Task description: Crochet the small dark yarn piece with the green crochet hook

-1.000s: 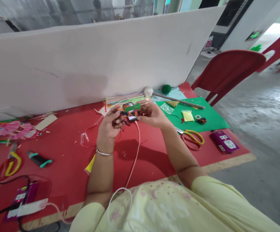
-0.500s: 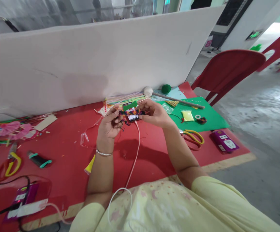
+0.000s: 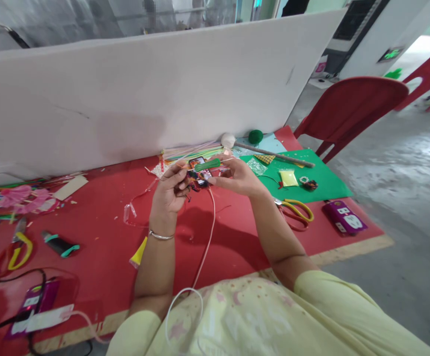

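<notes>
My left hand (image 3: 168,193) pinches the dark multicoloured knotted piece (image 3: 193,180) at its left end, with loose strands hanging below the fingers. Facing it, my right hand (image 3: 240,177) has its fingers closed round a tool with a green handle (image 3: 208,164) and a thin metal shaft. The handle lies across the space between both hands, its left end near my left fingertips. Behind the piece is a phone (image 3: 197,161) with a lit screen, partly covered, and a pale cable (image 3: 213,212) runs down from it.
Yellow-handled scissors (image 3: 298,211) and a purple box (image 3: 344,216) lie at the right. A green sheet (image 3: 322,183) carries small packets. At the left are pliers (image 3: 22,247), a black-and-teal cutter (image 3: 61,244) and pink ribbon (image 3: 23,199). A white board (image 3: 125,99) stands behind.
The green-handled tool has shifted right and tilted, its shaft now pointing right. The knotted piece, stretched between both hands before, is now bunched near my left fingers.
</notes>
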`<state>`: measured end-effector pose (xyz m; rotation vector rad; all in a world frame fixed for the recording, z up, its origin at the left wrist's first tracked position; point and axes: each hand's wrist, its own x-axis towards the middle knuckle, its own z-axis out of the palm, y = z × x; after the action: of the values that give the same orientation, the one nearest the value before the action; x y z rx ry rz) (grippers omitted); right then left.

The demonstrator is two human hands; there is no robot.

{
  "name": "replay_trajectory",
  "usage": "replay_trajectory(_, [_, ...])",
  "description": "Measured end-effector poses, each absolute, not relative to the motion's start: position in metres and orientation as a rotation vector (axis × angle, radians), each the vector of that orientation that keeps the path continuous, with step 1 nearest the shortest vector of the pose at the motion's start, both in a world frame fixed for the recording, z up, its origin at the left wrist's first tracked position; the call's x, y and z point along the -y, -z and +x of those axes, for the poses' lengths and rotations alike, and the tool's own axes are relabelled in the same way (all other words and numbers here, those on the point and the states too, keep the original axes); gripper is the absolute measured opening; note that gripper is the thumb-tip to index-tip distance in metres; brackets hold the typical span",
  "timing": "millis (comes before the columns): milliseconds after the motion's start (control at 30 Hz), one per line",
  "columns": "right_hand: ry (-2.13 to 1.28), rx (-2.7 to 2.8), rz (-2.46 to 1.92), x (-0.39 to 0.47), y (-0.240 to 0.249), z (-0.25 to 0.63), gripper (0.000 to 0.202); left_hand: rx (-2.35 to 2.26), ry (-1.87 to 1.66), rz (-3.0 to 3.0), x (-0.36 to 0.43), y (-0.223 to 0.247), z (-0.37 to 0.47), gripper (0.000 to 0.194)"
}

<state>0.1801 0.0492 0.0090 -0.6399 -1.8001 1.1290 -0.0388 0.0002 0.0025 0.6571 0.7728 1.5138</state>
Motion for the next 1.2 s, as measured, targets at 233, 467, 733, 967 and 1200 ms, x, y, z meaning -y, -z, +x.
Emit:
replay_trajectory(233, [-1.186,1.699,-0.643,-0.037,-0.018,0.167,0.043,-0.911,-1.534,0.793,0.005,-0.006,-0.02,0.035])
replay_trajectory(467, [-1.078,1.66,-0.621,-0.034,-0.021,0.164,0.041,-0.957,-1.609,0.868,0.003,-0.004,-0.016,0.053])
replay_trajectory(733, [-1.09,1.614,-0.665,-0.036,-0.022,0.165,0.042,-0.994,-1.664,0.865,0.003,-0.006,-0.018,0.045])
replay_trajectory(967, [-1.067,1.599,-0.704,-0.039,-0.02,0.168,0.04,-1.002,-1.699,0.863,0.003,-0.005,-0.018,0.043])
replay_trajectory(1200, [-0.997,1.68,-0.594,-0.038,-0.022,0.167,0.038,-1.01,-1.708,0.871,0.003,-0.005,-0.018,0.043])
